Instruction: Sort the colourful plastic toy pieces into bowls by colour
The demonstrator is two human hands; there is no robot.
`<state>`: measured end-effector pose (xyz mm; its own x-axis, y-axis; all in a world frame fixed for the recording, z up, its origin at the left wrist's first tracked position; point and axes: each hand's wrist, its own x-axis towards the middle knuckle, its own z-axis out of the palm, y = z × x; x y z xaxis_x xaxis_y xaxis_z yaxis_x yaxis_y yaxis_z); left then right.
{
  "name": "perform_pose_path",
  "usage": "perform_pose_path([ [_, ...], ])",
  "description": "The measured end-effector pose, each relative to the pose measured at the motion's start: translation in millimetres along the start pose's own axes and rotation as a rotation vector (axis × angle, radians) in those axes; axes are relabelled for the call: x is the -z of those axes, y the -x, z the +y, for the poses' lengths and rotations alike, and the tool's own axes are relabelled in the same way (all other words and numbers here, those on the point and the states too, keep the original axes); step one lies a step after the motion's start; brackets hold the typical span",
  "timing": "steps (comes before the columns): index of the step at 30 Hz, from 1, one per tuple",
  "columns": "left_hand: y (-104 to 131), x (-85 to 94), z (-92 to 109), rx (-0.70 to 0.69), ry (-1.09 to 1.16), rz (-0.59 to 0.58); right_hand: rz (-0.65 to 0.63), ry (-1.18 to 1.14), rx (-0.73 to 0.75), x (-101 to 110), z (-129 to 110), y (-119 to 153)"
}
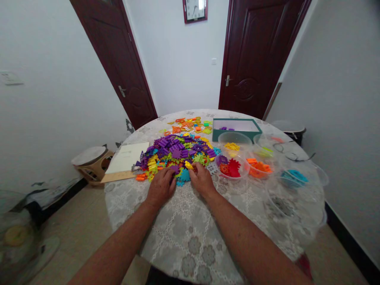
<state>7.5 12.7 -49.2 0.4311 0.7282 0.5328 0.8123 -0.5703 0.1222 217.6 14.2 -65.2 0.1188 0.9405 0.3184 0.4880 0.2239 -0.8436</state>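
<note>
A heap of plastic gear pieces (176, 153), purple, green, yellow, orange and blue, lies in front of me on the table. My right hand (202, 180) is at the heap's near edge, thumb and fingers pinching a yellow plastic piece (189, 165). Just left of it, my left hand (162, 184) rests against the heap with its fingers curled by a purple gear (175, 169); what it grips, if anything, is hidden. A blue gear (184, 175) lies between the two hands.
Clear tubs on the right hold sorted pieces: red gears (233, 168), orange pieces (259, 168), yellow pieces (232, 146) and blue pieces (293, 178). Behind them stands a green-rimmed box (215, 133). Loose orange pieces (187, 126) lie beyond the heap; a pale board (126, 158) is left.
</note>
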Motion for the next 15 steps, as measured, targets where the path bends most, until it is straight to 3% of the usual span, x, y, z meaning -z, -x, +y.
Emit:
perform_pose_path([
  [9,-2,-7.9,-14,-0.107,-0.053,0.037,0.12,0.035,0.028,0,-4,-4],
  [15,-3,-8.6,-17,-0.13,-0.007,0.075,0.078,0.087,0.049,2,-12,3],
])
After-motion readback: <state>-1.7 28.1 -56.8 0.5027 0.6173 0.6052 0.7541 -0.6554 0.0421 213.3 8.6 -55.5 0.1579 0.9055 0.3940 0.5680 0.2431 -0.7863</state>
